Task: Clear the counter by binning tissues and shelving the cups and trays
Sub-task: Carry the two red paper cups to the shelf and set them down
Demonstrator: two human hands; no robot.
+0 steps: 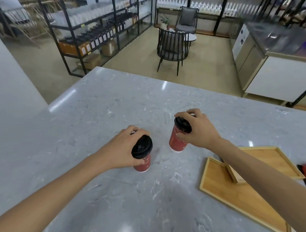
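Two red cups stood mid-surface: left cup (142, 158), right cup (177, 140), both black-lidded. Our left hand (123, 150) had its grip wrapped around the left cup's lid, our right hand (198, 129) around the right's. Two wooden trays (224, 185) overlapped on the grey marble surface (112, 104), right of the cups.

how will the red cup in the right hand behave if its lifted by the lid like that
The right hand grips the red paper cup around its black lid, so the lid could pop off if the cup is full. The cup already looks tilted; being tall and narrow, it probably tips easily. Its paper wall likely dents if squeezed.
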